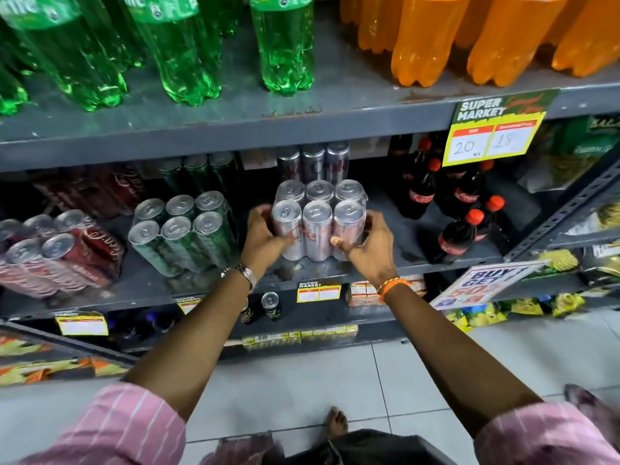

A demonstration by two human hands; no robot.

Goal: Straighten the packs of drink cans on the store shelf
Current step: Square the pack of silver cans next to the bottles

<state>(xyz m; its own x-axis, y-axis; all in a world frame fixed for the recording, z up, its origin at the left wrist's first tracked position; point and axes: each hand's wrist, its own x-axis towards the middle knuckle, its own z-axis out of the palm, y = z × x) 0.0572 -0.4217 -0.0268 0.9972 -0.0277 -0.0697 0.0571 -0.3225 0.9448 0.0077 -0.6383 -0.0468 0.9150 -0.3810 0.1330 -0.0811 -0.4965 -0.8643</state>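
Observation:
A shrink-wrapped pack of silver cans (318, 219) stands upright near the front of the grey middle shelf (379, 263). My left hand (265, 234) grips its left side and my right hand (367, 245) grips its right side, thumbs across the front. Another silver pack (313, 162) stands behind it. To the left stands a pack of green cans (183, 229), slightly skewed, with another green pack (198, 172) behind. At the far left a pack of red cans (53, 253) lies tilted over.
Small cola bottles (456, 209) with red caps stand right of the silver pack. Green bottles (188, 45) and orange bottles (469, 35) fill the upper shelf. Price signs (496, 129) hang off shelf edges. A loose can (271, 305) stands on the shelf below.

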